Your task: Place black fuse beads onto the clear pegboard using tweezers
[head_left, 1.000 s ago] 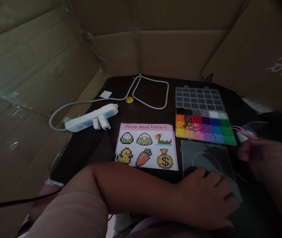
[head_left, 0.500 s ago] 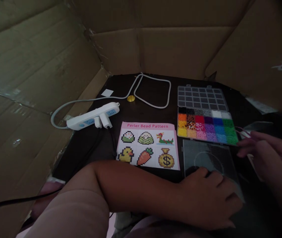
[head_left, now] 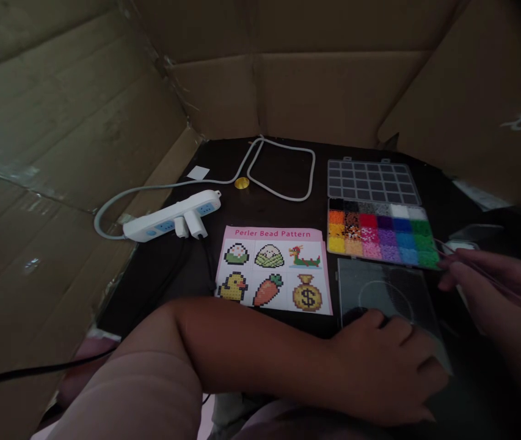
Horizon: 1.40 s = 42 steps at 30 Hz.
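Observation:
My right hand (head_left: 493, 281) pinches slim tweezers (head_left: 446, 247) between thumb and fingers, beside the right edge of the bead box (head_left: 383, 264). The tips are close to its green beads, and whether they hold a bead is too small to see. Small beads sorted by colour fill the box, and its gridded clear lid lies open behind it. Palm down, my left hand (head_left: 393, 366) rests over the near part of a clear square plate (head_left: 356, 284) with a faint circle on it. Its fingers curl downward, which hides the fingertips.
A pattern sheet (head_left: 273, 233) with pixel pictures lies left of the plate. Behind it are a white power strip (head_left: 173, 217) with plugs, its looped cable (head_left: 313, 171), a round gold piece (head_left: 242, 183) and a white paper square (head_left: 198, 173). Cardboard walls (head_left: 310, 91) enclose the dark table.
My right hand has shifted slightly left and turned, and the tweezers have tilted with it. My left hand stays in place on the plate.

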Available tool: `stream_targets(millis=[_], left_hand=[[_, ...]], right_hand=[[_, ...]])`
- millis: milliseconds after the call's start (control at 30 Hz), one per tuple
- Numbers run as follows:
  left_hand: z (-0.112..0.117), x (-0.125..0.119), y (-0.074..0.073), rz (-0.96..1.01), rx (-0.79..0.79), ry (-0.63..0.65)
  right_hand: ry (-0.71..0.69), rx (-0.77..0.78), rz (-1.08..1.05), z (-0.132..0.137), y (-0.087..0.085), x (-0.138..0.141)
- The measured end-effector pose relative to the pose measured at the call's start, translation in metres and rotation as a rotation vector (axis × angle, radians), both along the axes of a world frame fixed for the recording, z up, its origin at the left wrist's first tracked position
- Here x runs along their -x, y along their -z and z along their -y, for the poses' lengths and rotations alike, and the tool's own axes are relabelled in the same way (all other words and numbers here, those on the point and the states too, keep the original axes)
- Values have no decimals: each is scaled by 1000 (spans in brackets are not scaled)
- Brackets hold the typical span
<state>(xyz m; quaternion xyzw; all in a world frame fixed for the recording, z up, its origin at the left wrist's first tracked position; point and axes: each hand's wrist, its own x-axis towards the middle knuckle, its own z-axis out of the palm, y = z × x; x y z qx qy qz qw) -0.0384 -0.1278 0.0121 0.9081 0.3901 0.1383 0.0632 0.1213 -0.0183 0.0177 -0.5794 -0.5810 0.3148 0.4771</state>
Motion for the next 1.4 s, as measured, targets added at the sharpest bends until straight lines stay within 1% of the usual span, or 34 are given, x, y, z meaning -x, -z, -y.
stream_targets(millis=[200,433,500,533,700,800,900,1033,1133,1200,1267,1333,1400], left_hand=[[1,-1,2,-35,-15,3],[0,0,0,-14,3,7],[0,0,0,-20,-16,2],[0,-1,0,-27,-29,0],[-1,-1,3,-64,-48,-3],[-2,-1,4,-65,-55,-1],[-3,-2,5,-64,-59,-1],[-3,-1,5,-49,-54,-8],[-4,1,5,-41,-50,-11],[-5,2,3,-37,-47,-4],[-5,2,2,-34,-49,8],[-5,3,1,-36,-59,16],[-4,3,0,-43,-69,17]], right_hand=[[-55,-62,-117,-11,10,-7],[-12,-1,-12,-7,4,-2],[-50,8,-8,-8,4,-1],[-45,-50,-46,-9,5,-1],[-134,-72,-67,-20,15,-7],[-190,-88,-64,-22,19,-11],[-203,-103,-55,-22,20,-13],[-144,-102,-48,-24,23,-14],[-106,-136,-61,-29,20,-16],[-84,-190,-71,-32,15,-18],[-31,-229,-70,-32,6,-20],[55,-208,-49,-30,-5,-21],[128,-143,-12,-26,-14,-20]])
